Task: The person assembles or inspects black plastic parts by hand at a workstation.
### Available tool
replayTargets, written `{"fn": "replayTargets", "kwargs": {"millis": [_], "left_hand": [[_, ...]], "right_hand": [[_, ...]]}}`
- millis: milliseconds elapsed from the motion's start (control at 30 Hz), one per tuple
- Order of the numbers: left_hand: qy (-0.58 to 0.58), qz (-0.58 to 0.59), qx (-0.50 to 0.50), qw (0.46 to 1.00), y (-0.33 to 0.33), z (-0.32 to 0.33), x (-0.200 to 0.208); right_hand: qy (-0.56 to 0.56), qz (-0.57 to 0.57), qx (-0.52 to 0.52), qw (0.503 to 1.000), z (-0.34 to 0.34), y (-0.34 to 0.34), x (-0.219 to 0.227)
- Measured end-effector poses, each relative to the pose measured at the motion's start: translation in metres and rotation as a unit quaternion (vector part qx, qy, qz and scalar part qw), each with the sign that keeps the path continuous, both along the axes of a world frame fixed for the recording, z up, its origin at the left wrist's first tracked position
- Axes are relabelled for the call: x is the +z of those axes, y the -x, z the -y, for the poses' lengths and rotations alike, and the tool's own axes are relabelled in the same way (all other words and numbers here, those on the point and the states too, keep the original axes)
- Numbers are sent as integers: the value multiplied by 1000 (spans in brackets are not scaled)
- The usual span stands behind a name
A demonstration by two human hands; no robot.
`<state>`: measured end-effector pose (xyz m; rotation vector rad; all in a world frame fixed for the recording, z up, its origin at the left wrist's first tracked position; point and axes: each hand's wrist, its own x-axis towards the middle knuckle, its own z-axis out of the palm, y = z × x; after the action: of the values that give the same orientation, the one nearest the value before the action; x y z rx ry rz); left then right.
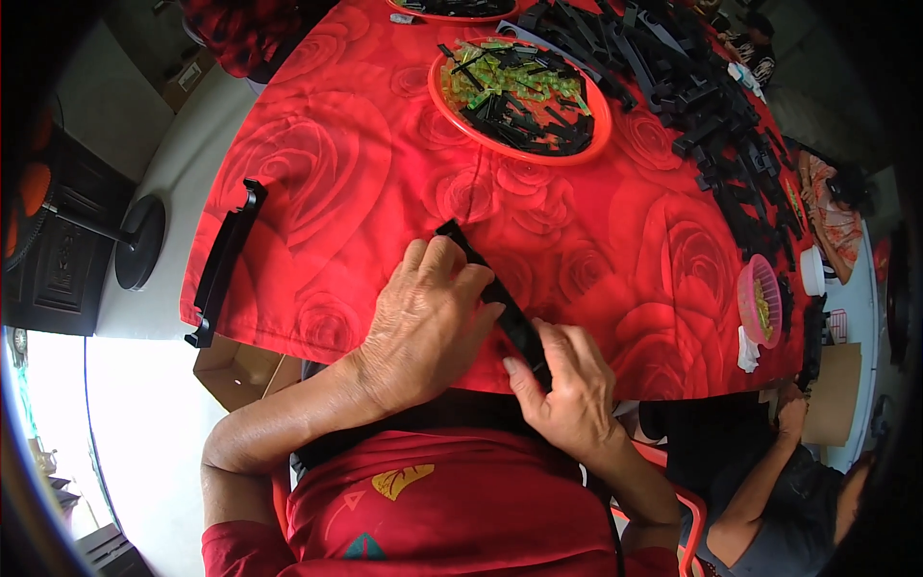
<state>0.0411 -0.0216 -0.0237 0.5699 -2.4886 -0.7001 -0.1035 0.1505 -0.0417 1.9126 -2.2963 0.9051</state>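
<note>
1. Curling its fingers over the far part of the long black strip (516, 325), the left hand (418, 322) seems closed on it.
2. The right hand (569, 389) pinches the near end between thumb and fingers.
3. The strip slants over the red tablecloth (346, 221), by its near edge.
4. It looks light, stiff and probably slick; gripping its long sides near both ends should suit.

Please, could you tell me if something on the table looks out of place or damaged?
One long black piece lies alone by the left edge of the red-covered table, away from the heap of black pieces on the right. Its near end seems to stick slightly past the edge. I see no clear damage.
</note>
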Motion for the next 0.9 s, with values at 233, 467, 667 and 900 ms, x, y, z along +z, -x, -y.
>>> {"fn": "replayTargets", "kwargs": {"millis": [233,467,667,900], "left_hand": [[40,77,8,996,6,-6,2],[20,108,1,994,12,-11,4],[90,78,-60,991,10,-8,1],[132,40,-67,988,11,-6,-4]], "right_hand": [[-40,2,68,997,9,-8,7],[-3,5,65,998,10,-9,1],[60,19,58,996,12,-9,-8],[38,20,59,997,14,-9,-2]]}}
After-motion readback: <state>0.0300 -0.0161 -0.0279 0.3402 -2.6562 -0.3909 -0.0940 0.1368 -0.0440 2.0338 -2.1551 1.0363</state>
